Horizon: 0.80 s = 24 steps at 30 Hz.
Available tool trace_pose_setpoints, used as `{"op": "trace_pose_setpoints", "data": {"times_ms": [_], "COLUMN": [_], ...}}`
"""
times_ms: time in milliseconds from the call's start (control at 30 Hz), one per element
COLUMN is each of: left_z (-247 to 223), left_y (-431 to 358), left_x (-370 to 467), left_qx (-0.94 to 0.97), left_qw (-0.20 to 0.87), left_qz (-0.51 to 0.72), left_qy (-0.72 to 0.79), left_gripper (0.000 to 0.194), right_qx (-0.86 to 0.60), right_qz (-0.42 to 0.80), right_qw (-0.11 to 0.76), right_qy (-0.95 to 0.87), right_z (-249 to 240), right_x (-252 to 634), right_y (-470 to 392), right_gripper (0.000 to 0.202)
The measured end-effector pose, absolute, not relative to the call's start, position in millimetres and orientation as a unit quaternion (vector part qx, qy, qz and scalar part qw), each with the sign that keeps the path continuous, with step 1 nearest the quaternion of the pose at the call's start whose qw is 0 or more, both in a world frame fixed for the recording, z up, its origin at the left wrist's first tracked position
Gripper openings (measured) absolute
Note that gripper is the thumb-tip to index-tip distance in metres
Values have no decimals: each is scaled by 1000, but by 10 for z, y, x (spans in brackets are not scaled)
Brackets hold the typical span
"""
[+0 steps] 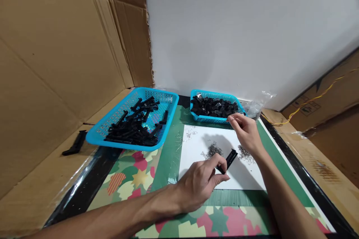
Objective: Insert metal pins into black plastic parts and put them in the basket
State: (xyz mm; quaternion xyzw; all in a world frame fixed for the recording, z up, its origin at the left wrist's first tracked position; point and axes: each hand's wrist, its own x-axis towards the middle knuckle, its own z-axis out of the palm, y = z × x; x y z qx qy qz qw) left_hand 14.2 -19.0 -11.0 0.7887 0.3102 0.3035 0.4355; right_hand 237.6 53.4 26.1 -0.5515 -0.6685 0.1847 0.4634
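Note:
My left hand (200, 181) is closed on a long black plastic part (231, 158), which tilts up and to the right above a white sheet (193, 171). Thumb and fingertips of my right hand (245, 132) are pinched together by the front rim of the smaller blue basket (209, 118). Whatever sits in that pinch is too small to make out. Beneath my hands, a pile of tiny metal pieces (214, 150) lies on the sheet, and another metal pile (246, 154) is partly hidden by my right wrist.
A larger blue basket (92, 139) at the left holds many long black parts (131, 130). Short black pieces (215, 106) fill the smaller basket. One loose black part (75, 143) lies on cardboard at far left. Cardboard walls (56, 37) and a yellow cord (308, 100) flank the table.

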Motion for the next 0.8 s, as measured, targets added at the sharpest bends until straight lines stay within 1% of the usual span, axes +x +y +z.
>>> {"op": "trace_pose_setpoints", "data": {"times_ms": [167, 267, 533, 667, 800], "left_z": [-88, -92, -116, -116, 101], "left_y": [-174, -173, -160, -108, 83], "left_x": [150, 146, 96, 90, 81], "left_qx": [752, 738, 734, 733, 743], "left_qw": [499, 523, 524, 524, 503], "left_qz": [305, 316, 324, 325, 328], "left_qy": [305, 288, 285, 287, 295], "left_gripper": [14, 16, 26, 36, 32], "right_qx": [-543, -535, -532, -522, -523], "right_qz": [206, 200, 138, 122, 105], "right_qw": [463, 466, 414, 422, 437], "right_qy": [-670, -676, -726, -731, -724], "right_z": [154, 96, -45, -70, -82], "right_x": [2423, 2405, 2368, 2362, 2351], "right_y": [460, 415, 460, 494, 522], "right_gripper": [49, 52, 50, 50, 51]}}
